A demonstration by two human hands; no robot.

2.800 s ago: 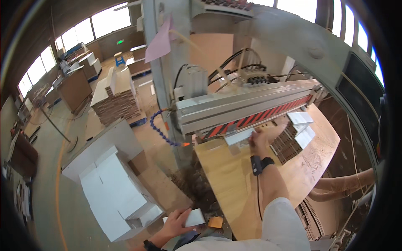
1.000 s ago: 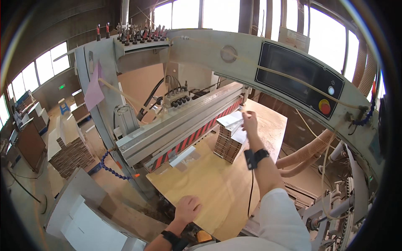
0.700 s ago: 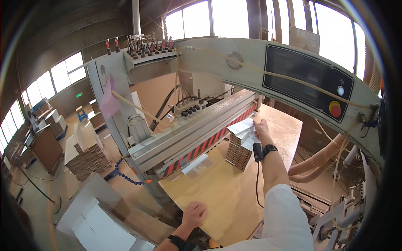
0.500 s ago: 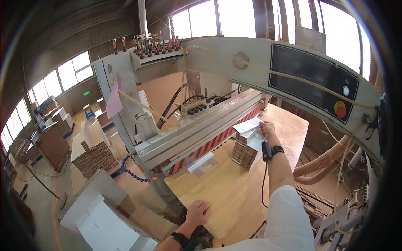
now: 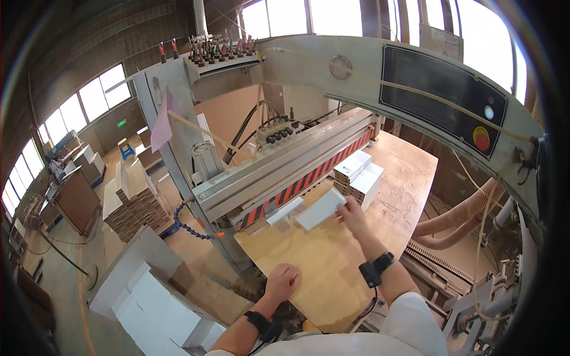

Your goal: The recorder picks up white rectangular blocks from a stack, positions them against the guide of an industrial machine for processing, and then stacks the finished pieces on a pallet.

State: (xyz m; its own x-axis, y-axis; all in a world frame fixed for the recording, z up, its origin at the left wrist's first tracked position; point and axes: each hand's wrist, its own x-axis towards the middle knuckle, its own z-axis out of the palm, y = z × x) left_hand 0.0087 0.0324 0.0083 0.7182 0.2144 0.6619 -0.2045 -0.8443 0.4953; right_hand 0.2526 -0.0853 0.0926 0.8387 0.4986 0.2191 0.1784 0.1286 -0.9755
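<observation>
My right hand (image 5: 352, 216) pinches one end of a flat white board (image 5: 321, 209), carried over the plywood table (image 5: 332, 270) on the near side of the machine beam. Behind that hand stands a stack of white-topped boards (image 5: 367, 178), apart from it. Another white piece (image 5: 286, 211) lies under the red-and-black striped edge of the beam (image 5: 279, 196), close to the far left end of the held board. My left hand (image 5: 282, 282) rests at the table's left edge with its fingers curled in, nothing seen in them.
A grey frame with a dark control panel (image 5: 439, 98) and red stop button (image 5: 481, 139) arches over the right. Ribbed hoses (image 5: 457, 216) run beside the table. White panels (image 5: 157, 308) lie at lower left, a board pile (image 5: 133, 207) behind them.
My right hand has come off the stack, moving toward me and left with a white board from its top. My left hand stays at the table edge. The view has shifted slightly.
</observation>
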